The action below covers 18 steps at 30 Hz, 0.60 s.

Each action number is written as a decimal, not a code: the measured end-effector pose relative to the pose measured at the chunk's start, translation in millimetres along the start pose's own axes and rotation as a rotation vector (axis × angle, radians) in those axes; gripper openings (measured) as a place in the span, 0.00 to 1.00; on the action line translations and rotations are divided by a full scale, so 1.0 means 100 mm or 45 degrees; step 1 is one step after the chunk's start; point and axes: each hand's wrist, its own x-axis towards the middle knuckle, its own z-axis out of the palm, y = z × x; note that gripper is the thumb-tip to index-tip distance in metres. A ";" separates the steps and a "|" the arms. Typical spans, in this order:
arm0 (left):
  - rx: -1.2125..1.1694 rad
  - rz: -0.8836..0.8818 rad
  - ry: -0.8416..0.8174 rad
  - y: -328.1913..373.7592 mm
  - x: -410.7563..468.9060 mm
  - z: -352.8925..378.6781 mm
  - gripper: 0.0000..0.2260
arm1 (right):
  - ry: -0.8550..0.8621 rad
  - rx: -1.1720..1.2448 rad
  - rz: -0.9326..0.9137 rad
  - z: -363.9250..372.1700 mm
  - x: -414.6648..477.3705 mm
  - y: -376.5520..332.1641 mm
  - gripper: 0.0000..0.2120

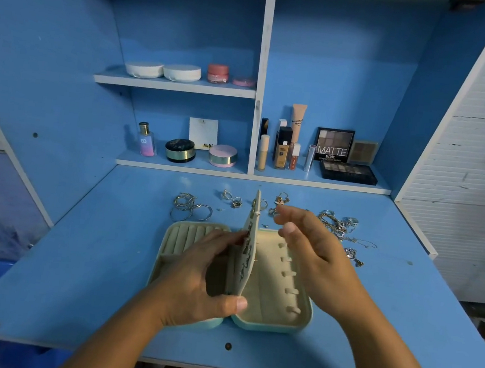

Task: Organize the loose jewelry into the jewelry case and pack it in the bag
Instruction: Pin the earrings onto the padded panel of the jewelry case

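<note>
- The jewelry case (pixel 277 321) lies open flat on the blue desk (pixel 76 255), right in front of the person, both halves facing up
- The left hand (pixel 204 273) grips the middle flap (pixel 253 224), thumb at its near edge and fingers behind it, standing it upright; I'd say that is to keep the pegs (pixel 288 273) of the right half uncovered
- A few small pieces already hang on the flap's left face, too small to name
- The right hand (pixel 315 252) hovers over the right half with fingers loosely spread; it seems to hold nothing, though the fingertips are blurred
- The loose jewelry lies beyond the case: hoops (pixel 190 208) to the far left, rings (pixel 233 199) behind the flap, tangled chains (pixel 339 225) just past the right hand, the nearest to it
- No bag is in sight
</note>
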 end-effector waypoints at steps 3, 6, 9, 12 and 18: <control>0.025 -0.002 -0.007 0.00 0.01 0.01 0.40 | -0.143 -0.023 -0.081 -0.04 -0.12 -0.09 0.19; 0.135 -0.054 -0.017 -0.01 0.02 0.01 0.46 | -0.157 -0.187 -0.155 -0.01 -0.19 -0.05 0.28; 0.179 -0.057 -0.040 0.02 0.02 0.02 0.49 | -0.126 -0.204 -0.160 -0.02 -0.25 0.01 0.33; 0.243 -0.039 -0.059 0.06 0.03 0.03 0.49 | -0.084 -0.193 -0.112 -0.10 -0.33 0.09 0.34; 0.385 -0.045 -0.112 0.07 0.04 0.05 0.48 | 0.004 -0.372 -0.005 -0.23 -0.49 0.34 0.36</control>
